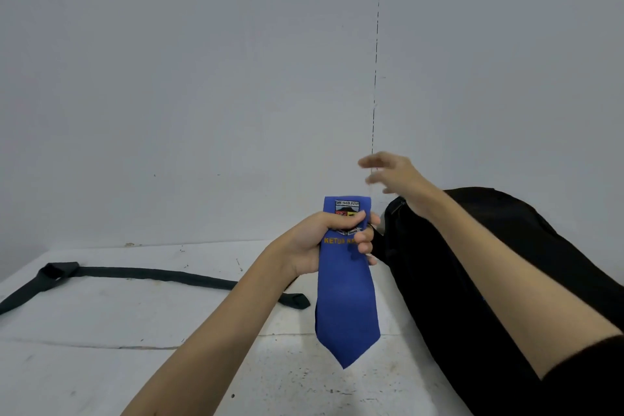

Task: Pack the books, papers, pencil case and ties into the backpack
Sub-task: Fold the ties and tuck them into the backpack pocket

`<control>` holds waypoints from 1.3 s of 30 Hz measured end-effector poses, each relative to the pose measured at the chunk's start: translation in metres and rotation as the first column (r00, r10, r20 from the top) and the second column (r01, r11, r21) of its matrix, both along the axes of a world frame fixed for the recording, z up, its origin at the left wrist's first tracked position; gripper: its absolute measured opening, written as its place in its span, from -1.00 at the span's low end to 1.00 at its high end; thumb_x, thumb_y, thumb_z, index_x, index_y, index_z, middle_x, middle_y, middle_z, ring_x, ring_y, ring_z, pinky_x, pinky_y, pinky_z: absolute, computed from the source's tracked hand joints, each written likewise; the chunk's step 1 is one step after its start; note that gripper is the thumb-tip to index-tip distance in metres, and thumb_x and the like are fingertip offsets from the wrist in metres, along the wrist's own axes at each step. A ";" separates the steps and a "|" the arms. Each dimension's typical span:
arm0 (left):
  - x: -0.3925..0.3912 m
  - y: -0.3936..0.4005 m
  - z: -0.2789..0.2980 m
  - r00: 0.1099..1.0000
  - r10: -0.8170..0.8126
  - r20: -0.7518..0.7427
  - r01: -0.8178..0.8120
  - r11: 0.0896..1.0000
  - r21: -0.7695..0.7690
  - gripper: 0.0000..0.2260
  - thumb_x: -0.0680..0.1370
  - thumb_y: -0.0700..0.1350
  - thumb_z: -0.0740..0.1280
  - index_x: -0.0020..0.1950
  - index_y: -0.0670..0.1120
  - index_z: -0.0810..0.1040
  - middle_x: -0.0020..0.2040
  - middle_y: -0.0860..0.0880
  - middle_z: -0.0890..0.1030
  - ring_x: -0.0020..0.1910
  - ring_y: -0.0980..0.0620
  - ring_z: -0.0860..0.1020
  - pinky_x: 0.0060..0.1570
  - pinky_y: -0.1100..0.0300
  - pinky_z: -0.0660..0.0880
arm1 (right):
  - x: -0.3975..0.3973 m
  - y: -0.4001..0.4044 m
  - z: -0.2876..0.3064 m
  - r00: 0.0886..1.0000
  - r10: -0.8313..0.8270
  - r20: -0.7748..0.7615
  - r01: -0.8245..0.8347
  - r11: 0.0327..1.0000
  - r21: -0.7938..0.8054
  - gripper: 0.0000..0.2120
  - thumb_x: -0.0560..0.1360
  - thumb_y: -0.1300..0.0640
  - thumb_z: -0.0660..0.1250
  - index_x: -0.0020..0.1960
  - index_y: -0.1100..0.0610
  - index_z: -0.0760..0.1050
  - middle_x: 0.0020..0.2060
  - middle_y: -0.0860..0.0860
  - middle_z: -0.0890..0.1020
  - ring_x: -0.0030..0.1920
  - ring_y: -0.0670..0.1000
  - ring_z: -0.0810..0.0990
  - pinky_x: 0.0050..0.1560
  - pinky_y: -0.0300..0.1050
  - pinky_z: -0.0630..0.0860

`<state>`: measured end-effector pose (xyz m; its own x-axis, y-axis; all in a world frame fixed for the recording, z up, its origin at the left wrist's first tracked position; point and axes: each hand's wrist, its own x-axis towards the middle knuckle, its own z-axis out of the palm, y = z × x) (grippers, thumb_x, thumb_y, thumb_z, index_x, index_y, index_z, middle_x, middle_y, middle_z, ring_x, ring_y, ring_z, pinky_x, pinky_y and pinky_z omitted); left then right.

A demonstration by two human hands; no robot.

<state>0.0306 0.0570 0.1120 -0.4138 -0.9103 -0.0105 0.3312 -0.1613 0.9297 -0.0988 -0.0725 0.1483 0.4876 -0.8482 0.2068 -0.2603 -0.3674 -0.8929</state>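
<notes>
My left hand (332, 240) grips a folded blue tie (347, 307) with an embroidered badge and yellow lettering, holding it upright above the table with its pointed end hanging down. A black backpack (472, 280) lies on the table at the right. My right hand (393, 172), blurred, hovers with fingers spread above the backpack's far top end and holds nothing. A dark green tie (141, 275) lies stretched across the table at the left, partly hidden behind my left forearm.
The white table (101, 365) is scuffed and speckled, and it meets a plain grey wall (202, 78) at the back. A thin dark seam (375, 61) runs down the wall above the backpack.
</notes>
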 end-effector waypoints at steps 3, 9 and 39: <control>0.004 -0.002 0.000 0.998 0.062 -0.006 -0.061 0.998 0.032 -0.79 0.56 -0.16 0.19 -0.17 -0.13 0.59 -0.42 0.01 0.45 -0.44 0.09 0.48 -0.20 0.14 0.56 | -0.016 0.023 -0.018 0.871 0.492 -0.012 -0.487 0.866 0.113 -0.51 0.45 0.47 0.21 0.24 0.03 0.48 0.11 -0.12 0.62 0.13 -0.10 0.57 0.06 -0.24 0.49; 0.001 -0.003 0.002 0.999 0.032 -0.027 -0.031 0.998 0.049 -0.78 0.56 -0.15 0.18 -0.16 -0.13 0.60 -0.42 0.02 0.45 -0.42 0.09 0.48 -0.19 0.14 0.54 | -0.012 0.046 -0.033 0.906 0.422 0.020 -0.423 0.905 0.051 -0.71 0.50 0.48 0.24 0.02 0.15 0.58 -0.30 -0.15 0.66 -0.22 -0.23 0.63 -0.16 -0.36 0.51; -0.012 0.004 0.003 0.955 0.190 -0.228 -0.158 0.976 0.150 -0.77 0.48 -0.25 0.16 0.05 -0.22 0.55 -0.26 -0.10 0.58 -0.36 0.00 0.58 -0.19 0.12 0.60 | 0.003 0.024 -0.017 0.972 -0.218 0.083 0.233 0.924 -0.303 -0.88 0.38 0.32 0.35 -0.16 0.12 0.57 -0.24 -0.03 0.57 -0.23 -0.09 0.48 -0.21 -0.21 0.40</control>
<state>0.0191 0.0611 0.1149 -0.2541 -0.9658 -0.0522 0.5752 -0.1943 0.7946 -0.0960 -0.0488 0.1309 0.2739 -0.8251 0.4942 -0.3296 -0.5632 -0.7577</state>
